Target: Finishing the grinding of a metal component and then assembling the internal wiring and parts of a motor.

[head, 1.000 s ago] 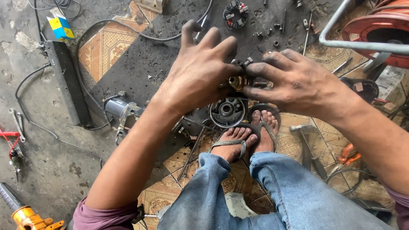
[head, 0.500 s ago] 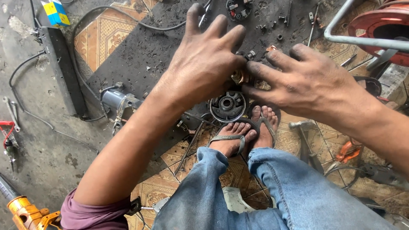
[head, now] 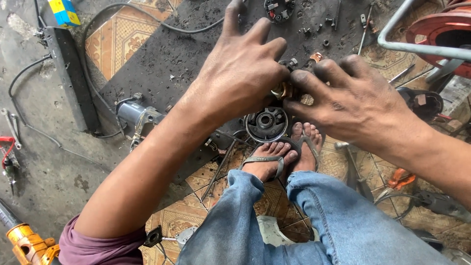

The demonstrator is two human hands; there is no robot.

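Brass-coloured small part (head: 283, 91) sits pinched between both hands, held in the air above the round black motor plate (head: 266, 124) that lies on the floor mat. The left hand (head: 240, 73) closes over the part from the left, thumb and fingers wrapped on it, and the right hand (head: 351, 100) meets it from the right with grimy fingertips (head: 300, 78) pressed against it; most of the part is hidden by the fingers. Just below the plate are the person's two feet in grey sandals (head: 282, 157). Left of the plate lies a grey motor housing (head: 137, 118) with a black cable. Beyond the plate, small screws and a spring (head: 337, 10) are scattered on the dark mat (head: 171, 64). Far right of the plate stands an orange-red drum (head: 441, 29).
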